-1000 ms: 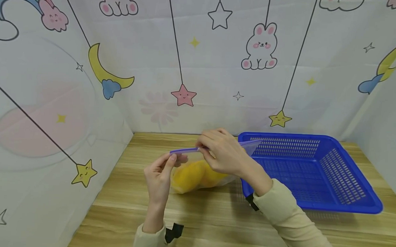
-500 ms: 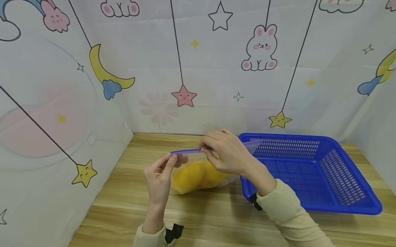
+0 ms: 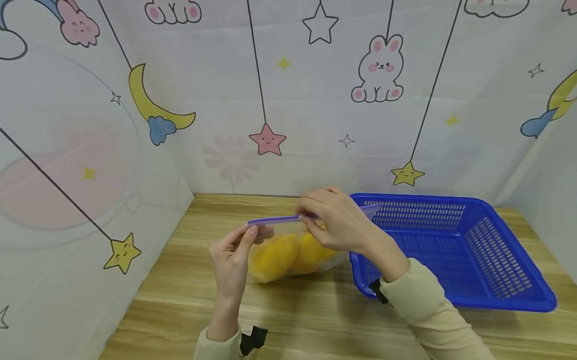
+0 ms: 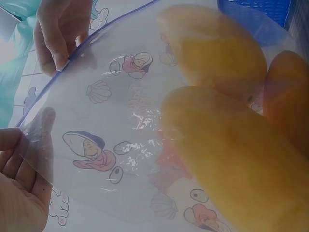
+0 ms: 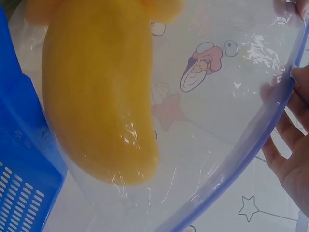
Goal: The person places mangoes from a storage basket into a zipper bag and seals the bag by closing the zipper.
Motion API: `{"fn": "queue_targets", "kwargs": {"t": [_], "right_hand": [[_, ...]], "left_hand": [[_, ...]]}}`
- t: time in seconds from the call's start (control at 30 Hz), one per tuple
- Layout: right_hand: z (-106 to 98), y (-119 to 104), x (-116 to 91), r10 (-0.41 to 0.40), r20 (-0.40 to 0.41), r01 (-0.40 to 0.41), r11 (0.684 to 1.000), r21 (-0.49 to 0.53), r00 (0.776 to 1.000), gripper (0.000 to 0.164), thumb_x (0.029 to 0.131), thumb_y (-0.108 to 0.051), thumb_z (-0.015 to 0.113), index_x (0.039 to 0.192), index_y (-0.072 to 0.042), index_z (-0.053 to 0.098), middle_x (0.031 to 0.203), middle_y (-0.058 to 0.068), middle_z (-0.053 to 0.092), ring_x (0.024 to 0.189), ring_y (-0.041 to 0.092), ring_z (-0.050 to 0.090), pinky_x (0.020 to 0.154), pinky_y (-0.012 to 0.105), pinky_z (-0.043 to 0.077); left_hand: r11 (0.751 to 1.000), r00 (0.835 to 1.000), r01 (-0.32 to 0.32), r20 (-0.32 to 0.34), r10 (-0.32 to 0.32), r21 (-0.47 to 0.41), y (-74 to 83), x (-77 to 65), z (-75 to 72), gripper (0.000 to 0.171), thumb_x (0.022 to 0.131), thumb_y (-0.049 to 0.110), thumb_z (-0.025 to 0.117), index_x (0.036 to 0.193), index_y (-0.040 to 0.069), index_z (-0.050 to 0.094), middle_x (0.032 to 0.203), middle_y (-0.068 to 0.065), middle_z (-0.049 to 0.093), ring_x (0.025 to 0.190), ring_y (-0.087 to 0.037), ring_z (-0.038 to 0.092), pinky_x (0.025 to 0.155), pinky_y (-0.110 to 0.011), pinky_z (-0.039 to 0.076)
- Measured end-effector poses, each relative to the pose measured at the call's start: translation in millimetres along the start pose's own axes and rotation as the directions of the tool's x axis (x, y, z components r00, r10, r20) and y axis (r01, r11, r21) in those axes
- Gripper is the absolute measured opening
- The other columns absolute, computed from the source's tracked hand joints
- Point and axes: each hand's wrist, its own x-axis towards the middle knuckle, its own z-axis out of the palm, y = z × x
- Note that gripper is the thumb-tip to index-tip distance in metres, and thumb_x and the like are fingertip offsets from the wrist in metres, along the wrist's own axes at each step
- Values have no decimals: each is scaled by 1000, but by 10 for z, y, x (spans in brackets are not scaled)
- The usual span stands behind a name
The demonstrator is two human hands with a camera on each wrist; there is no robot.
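A clear slider zip bag [image 4: 135, 159] with a purple zip edge and printed shell cartoons holds several yellow mangoes [image 3: 273, 258]. Its lower part lies on the table and the zip edge is lifted. My left hand [image 3: 232, 260] pinches the left end of that edge between thumb and fingers. Farther right along the zip, my right hand [image 3: 335, 221] pinches the small white slider [image 4: 63, 65]. Behind the right hand, the zip edge continues toward the basket. One mango [image 5: 99, 92] shows large through the plastic in the right wrist view.
A blue plastic basket [image 3: 448, 302] with slotted walls stands on the right of the wooden table [image 3: 302, 329], close beside the bag. A cartoon-printed white cloth [image 3: 319, 123] hangs behind and along both sides.
My right hand has slid a little to the right along the zip with the slider. More of the purple edge shows between the hands. The left hand has stayed in place.
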Motion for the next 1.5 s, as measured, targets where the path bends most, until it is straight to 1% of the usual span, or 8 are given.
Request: {"fn": "queue_targets", "kwargs": {"t": [0.27,0.57,0.83,0.93,1.07,1.27,1.5], "right_hand": [[-9,26,-12,5,14,-5,1000,0,1000,7,90,-13,60,91,-16,66,87,-5,66,78,11,59,93,39,49],[-8,51,-36,20,39,-20,1000,-3,999,7,90,-13,60,91,-16,66,88,-5,66,77,11,57,89,38,49],[-32,101,-69,19,48,-19,1000,-11,999,7,90,-13,59,91,-16,66,88,-5,66,75,10,56,86,37,48],[-37,118,-91,27,55,-26,1000,-11,998,7,90,-13,59,91,-16,66,88,-5,66,75,10,56,85,37,48],[-44,144,-111,26,50,-25,1000,-10,998,7,90,-13,59,91,-16,66,88,-5,66,74,9,55,85,37,48],[-55,188,-121,12,41,-11,1000,-13,999,8,90,-13,60,91,-16,67,88,-5,66,74,10,56,85,38,49],[-81,198,-131,14,45,-13,1000,-18,999,8,90,-13,60,91,-16,67,88,-4,66,75,11,57,86,39,49]], "left_hand": [[1000,1000,2,0,-2,-10,15,-11,-17,21,95,3,55,92,-12,70,82,9,76,75,-10,73,68,-22,57],[1000,1000,-7,-8,7,-19,12,-30,-34,21,95,1,55,91,-13,70,82,6,76,74,-11,73,67,-21,57],[1000,1000,-7,-10,7,-16,11,-22,-29,21,94,1,56,90,-13,70,82,8,76,73,-10,73,68,-22,57],[1000,1000,2,-8,-3,-15,13,-24,-26,21,94,2,56,90,-13,70,82,9,75,74,-10,73,68,-22,57],[1000,1000,13,-8,-13,-10,6,-21,-27,21,95,4,56,90,-11,71,81,8,76,74,-11,72,68,-22,57],[1000,1000,3,-10,-3,-16,-4,-6,-27,20,94,3,56,91,-12,71,81,6,76,74,-11,72,67,-22,56],[1000,1000,10,-7,-10,-10,11,-2,-27,21,95,3,56,92,-11,70,82,9,75,74,-9,72,68,-21,56]]}}
